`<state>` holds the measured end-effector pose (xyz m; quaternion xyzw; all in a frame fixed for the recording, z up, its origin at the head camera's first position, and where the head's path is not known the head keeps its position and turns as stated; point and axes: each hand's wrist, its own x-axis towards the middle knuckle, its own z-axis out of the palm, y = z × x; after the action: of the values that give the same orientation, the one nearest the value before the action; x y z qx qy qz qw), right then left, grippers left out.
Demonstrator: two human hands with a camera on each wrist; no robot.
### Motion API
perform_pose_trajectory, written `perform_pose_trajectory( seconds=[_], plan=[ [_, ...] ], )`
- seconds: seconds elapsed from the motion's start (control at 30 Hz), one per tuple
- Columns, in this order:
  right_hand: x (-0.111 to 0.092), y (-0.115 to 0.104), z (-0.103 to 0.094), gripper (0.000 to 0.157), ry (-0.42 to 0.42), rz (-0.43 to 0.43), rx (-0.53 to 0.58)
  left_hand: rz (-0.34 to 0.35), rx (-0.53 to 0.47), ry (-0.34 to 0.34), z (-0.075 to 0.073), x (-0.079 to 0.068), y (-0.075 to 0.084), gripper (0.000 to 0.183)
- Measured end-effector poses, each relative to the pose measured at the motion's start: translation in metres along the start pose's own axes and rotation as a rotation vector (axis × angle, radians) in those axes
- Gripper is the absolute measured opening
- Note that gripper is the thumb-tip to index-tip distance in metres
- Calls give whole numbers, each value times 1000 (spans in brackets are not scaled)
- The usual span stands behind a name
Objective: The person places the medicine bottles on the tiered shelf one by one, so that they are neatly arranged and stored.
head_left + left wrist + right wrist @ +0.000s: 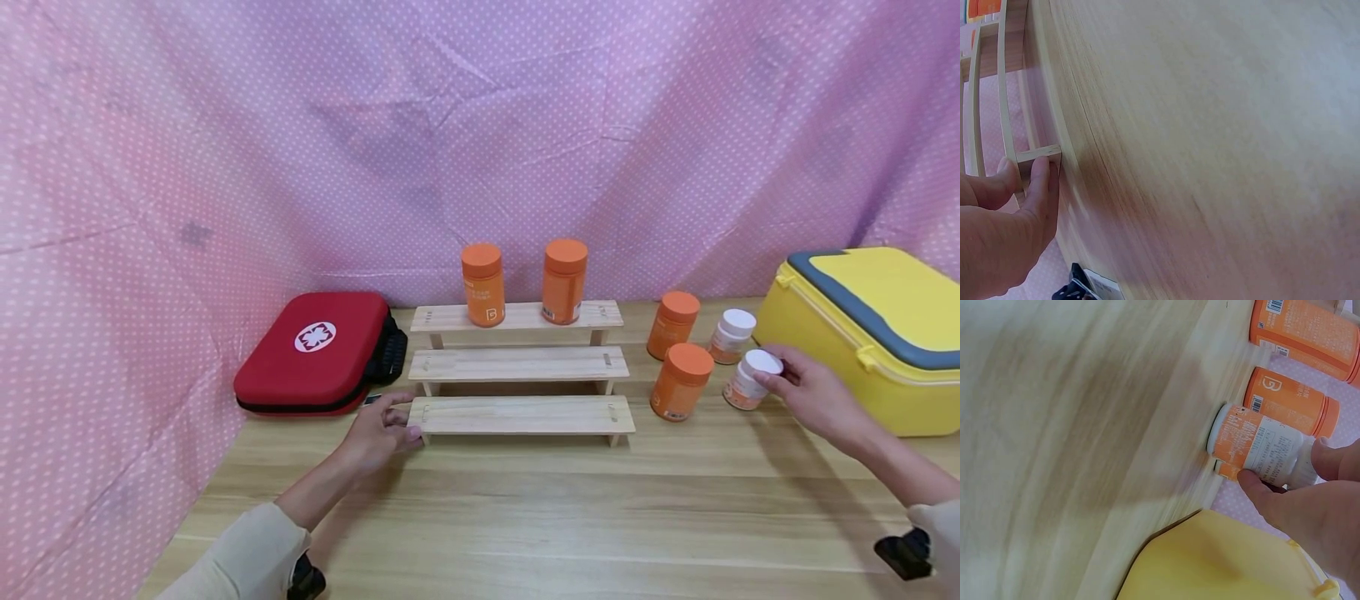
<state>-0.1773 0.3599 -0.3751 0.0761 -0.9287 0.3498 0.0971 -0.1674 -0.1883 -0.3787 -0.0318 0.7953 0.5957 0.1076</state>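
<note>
My left hand (377,435) pinches the left end of the lowest step of a three-tier wooden rack (521,417); in the left wrist view, thumb and fingers lie around the rack's end leg (1041,154). On the top tier stand two orange bottles, one on the left (483,287) and one on the right (564,283). With my right hand (813,393) I hold a small white-capped bottle (742,390) near its cap, thumb on one side and fingers on the other. A second white-capped bottle (729,340) stands just behind it. Left of these are two more orange bottles, front (678,387) and back (670,332).
A yellow box (832,358) with a grey-trimmed lid stands at the right, close to my right hand. A red zippered case (307,367) with a white emblem lies left of the rack. Behind everything hangs a pink dotted cloth (450,150).
</note>
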Motion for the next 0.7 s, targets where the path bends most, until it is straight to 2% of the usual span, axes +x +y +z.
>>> perform_pose_trajectory(
  seconds=[0.2,0.37,0.57,0.7],
  plan=[
    [-2,1,1,39,43,-5,-15,-10,-2,7,1,2,0,57],
    [-6,-5,0,33,113,-38,-18,-5,8,-6,0,1,1,58],
    [-11,-23,-13,31,199,-98,-52,-17,22,1,-1,0,3,58],
    [-10,-41,-25,32,244,-82,-104,-10,28,-5,-1,0,2,58]
  ],
)
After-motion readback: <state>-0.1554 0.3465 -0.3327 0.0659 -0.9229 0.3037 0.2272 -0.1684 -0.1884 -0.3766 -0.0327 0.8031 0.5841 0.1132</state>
